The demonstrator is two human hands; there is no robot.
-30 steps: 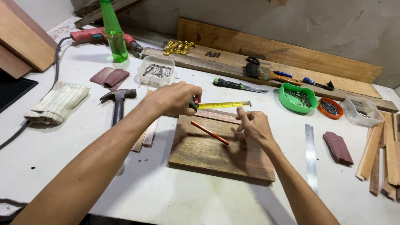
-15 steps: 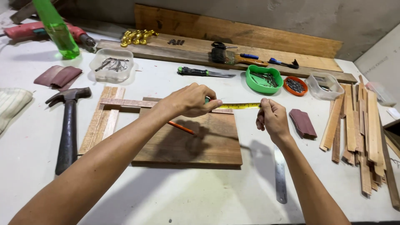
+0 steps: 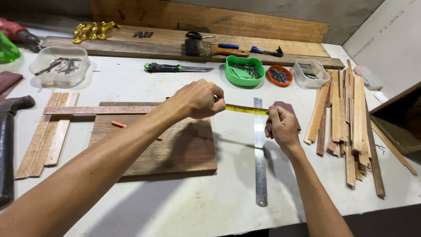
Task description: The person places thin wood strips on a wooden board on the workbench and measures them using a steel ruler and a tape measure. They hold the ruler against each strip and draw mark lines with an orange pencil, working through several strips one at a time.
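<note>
Above the right edge of the dark wooden board point(image 3: 153, 140), the left hand point(image 3: 197, 98) is curled shut around the case of a tape measure, which is mostly hidden inside the fist. Its yellow tape blade point(image 3: 245, 109) runs out to the right, held off the tabletop point(image 3: 197, 206), to the right hand point(image 3: 280, 127), whose thumb and fingers pinch the blade's free end just over the steel ruler point(image 3: 259, 153). The blade crosses the ruler's upper part at roughly a right angle and sits just in front of a dark reddish block point(image 3: 289, 109).

To measure well here, I judge that the blade should be kept taut and level between both hands, with no sag or twist, and lowered until it lies flat against whatever is being sized; read while hanging in the air, the value would be off. The pinched end ought to sit exactly on the starting edge, and the reading taken looking straight down.

A thin wooden strip point(image 3: 98, 109) lies across the board's top edge, and an orange pencil point(image 3: 120, 125) rests on the board, close enough for marking. Loose wooden slats point(image 3: 351, 118) are piled well to the right, clear of the blade.
</note>
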